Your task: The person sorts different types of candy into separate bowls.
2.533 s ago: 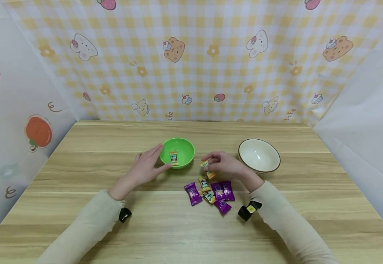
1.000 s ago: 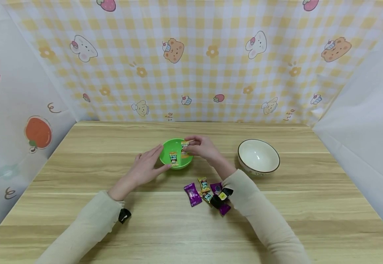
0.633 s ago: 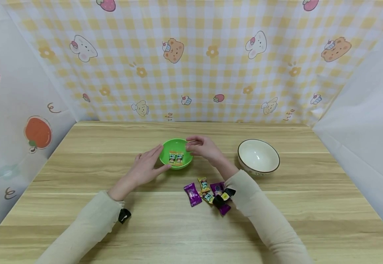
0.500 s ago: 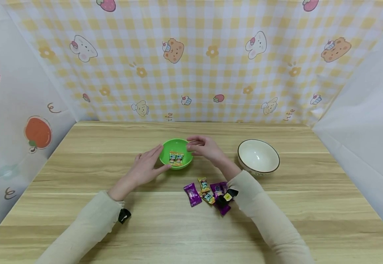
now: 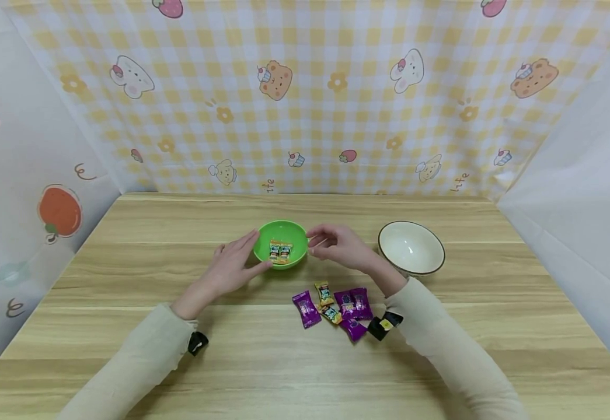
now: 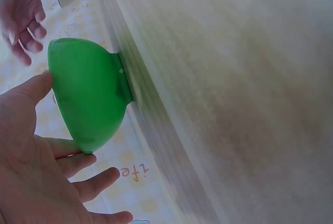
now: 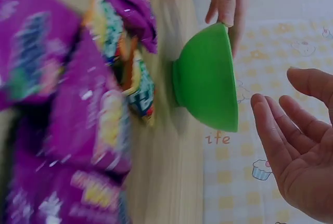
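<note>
My left hand (image 5: 229,266) rests at the left side of a green bowl (image 5: 295,238), its thumb and fingers fairly straight. In the left wrist view the thumb (image 6: 39,86) and a finger touch the bowl's rim. Inside the bowl two yellow-orange wrapped candies (image 5: 281,252) lie side by side. Just off the bowl's right rim is my right hand (image 5: 342,248), holding nothing, its fingers loosely bent; the right wrist view shows a gap between thumb and fingertips. Nearer me lie two yellow wrapped candies (image 5: 324,294) among several purple wrapped candies (image 5: 306,309).
A white bowl (image 5: 411,246) with a dark rim stands to the right, behind my right forearm. The wooden table (image 5: 262,361) meets a yellow checked cloth (image 5: 315,116) at its back edge. White sheets (image 5: 583,192) hang at both sides.
My right hand carried a yellow candy from the pile into the green bowl and let it go beside the first one. It then drew back rightward. My left hand stayed at the rim.
</note>
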{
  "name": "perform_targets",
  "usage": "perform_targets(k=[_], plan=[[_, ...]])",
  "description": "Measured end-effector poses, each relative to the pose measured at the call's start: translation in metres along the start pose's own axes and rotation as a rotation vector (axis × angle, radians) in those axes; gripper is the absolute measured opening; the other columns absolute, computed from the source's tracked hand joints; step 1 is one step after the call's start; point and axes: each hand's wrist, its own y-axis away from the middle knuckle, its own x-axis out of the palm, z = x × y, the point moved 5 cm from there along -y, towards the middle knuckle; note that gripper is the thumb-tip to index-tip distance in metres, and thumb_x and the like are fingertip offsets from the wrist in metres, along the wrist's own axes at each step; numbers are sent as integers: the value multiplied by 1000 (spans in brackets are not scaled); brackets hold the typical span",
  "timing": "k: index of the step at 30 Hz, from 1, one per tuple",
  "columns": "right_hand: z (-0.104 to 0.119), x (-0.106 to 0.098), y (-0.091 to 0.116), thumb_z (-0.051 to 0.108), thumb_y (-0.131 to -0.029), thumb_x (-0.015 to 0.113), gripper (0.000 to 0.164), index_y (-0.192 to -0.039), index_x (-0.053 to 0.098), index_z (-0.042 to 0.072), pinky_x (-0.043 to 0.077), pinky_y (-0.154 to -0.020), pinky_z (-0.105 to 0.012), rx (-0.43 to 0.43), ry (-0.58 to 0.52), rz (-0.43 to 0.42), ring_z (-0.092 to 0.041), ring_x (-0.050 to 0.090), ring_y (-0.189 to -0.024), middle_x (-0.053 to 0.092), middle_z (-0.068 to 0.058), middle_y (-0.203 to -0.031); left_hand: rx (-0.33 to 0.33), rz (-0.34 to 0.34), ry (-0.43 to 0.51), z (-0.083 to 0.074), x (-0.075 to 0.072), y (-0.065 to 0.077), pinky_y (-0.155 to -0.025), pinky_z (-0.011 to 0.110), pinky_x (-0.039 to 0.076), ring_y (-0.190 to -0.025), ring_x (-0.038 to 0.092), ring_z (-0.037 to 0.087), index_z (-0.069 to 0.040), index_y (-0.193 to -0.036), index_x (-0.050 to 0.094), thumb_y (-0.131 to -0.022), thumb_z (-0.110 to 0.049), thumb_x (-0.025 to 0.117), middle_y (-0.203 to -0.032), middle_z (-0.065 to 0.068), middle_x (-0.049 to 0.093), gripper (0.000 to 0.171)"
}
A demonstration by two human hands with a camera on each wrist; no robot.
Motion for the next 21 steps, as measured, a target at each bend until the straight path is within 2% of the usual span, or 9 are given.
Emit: perform_targets(k=[3,7,11,16,19,21], plan=[[-4,1,7,1,-81,61,31,-110,53,-8,48,-73,-29,-11,88,24,-22,58,-83,61,-15,-94,-5,6,5,0,0,0,-95,60,13,-123,27,36,-1,-138,22,-85,-49,49,-142,14,22,77],[-14,3,16,6,-81,63,32,-109,55,-5,47,-74,-27,17,155,59,-18,58,-82,62,-8,-91,-3,8,10,0,-1,0,-95,60,13,-123,27,37,-1,-138,21,-85,-50,49,-142,15,22,77],[-25,4,24,11,-81,63,32,-108,56,-4,48,-71,-28,84,162,84,-17,58,-79,61,-4,-87,0,5,13,0,-1,0,-94,61,13,-123,27,37,0,-138,22,-85,-49,49,-141,15,22,77],[-35,5,30,12,-80,64,32,-106,55,-5,50,-65,-29,151,140,82,-19,60,-75,61,-6,-84,-1,9,11,0,-1,0,-94,61,13,-123,27,37,0,-138,22,-85,-49,49,-142,15,22,77],[-36,7,33,7,-80,63,30,-105,54,-8,51,-61,-29,155,125,95,-21,61,-71,61,-9,-83,-3,12,13,0,-1,0,-95,61,12,-123,27,37,0,-138,22,-85,-50,49,-142,15,22,78],[-38,8,34,6,-79,64,28,-102,55,-8,51,-61,-28,123,155,106,-20,61,-70,61,-9,-81,-3,12,15,0,-1,0,-95,61,12,-123,26,36,0,-138,22,-85,-50,48,-142,15,22,77]])
